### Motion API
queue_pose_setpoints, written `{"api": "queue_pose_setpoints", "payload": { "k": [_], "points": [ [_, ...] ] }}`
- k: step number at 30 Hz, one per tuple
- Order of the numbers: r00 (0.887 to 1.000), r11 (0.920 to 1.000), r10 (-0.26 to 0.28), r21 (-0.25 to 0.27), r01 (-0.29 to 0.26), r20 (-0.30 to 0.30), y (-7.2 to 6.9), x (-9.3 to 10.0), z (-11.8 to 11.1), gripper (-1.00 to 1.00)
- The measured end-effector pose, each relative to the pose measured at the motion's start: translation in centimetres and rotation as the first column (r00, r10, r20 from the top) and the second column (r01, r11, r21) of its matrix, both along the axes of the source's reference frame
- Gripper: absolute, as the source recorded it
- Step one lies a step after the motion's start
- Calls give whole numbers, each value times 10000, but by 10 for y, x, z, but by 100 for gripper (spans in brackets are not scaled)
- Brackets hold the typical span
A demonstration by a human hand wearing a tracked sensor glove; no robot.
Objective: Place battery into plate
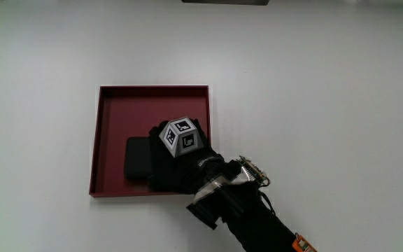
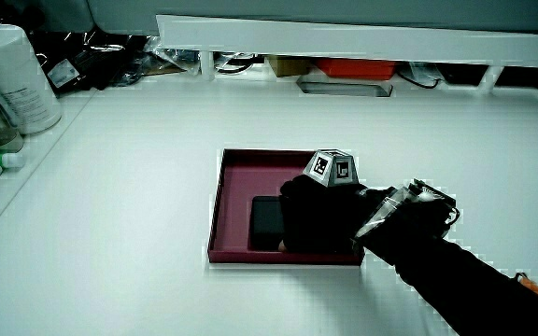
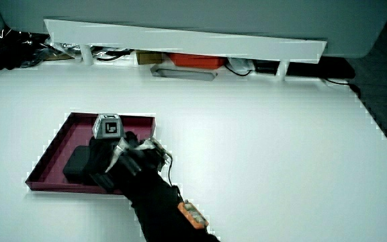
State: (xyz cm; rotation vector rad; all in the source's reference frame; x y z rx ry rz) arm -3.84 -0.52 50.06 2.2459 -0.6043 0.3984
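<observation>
Fingers cannot be made out in any view: they merge with the black glove and with the black battery (image 1: 138, 158) under them, so it is unclear whether they grip the battery, only touch it, or lie slack.

Part of the battery shows as a flat, dark, rounded rectangle lying in the dark red plate (image 1: 110, 112), a shallow square tray with low walls, near the plate's edge closest to the person. The rest of the battery is covered by the hand (image 1: 177, 164). In both side views the same dark block (image 2: 267, 222) (image 3: 78, 163) sits on the plate's floor, partly under the glove.

Inside the plate, the hand lies low over the half nearer the person, palm down, with the patterned cube (image 1: 181, 136) on its back facing up. The wrist crosses the plate's near wall, and the black-sleeved forearm (image 1: 257, 220) slants away over the white worktop (image 1: 327, 105) toward the person, cut off at the picture's edge. A small orange tab (image 1: 300, 244) shows on the sleeve.
</observation>
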Motion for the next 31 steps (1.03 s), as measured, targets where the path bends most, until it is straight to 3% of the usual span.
{"api": "queue_pose_setpoints", "payload": {
  "k": [5, 10, 17, 20, 21, 23, 26, 31],
  "points": [
    [10000, 9984, 62, -567, -64, -50, 1, 6, 9, -75],
    [9965, 9965, -39, -831, 109, 835, -6, 21, -18, -100],
    [9911, 9982, -520, -243, 554, 1227, -3, 45, -70, -100],
    [9826, 9948, -860, -406, 939, 1647, 1, 54, -92, -100],
    [9852, 9960, -884, 39, 888, 1471, 3, 56, -98, -100],
    [9796, 9945, -1045, 164, 1032, 1715, 6, 59, -112, -100],
    [9771, 9925, -1196, 464, 1132, 1758, 11, 61, -128, -100],
    [9719, 9903, -1361, 547, 1278, 1920, 18, 61, -137, -100]
  ]
}}
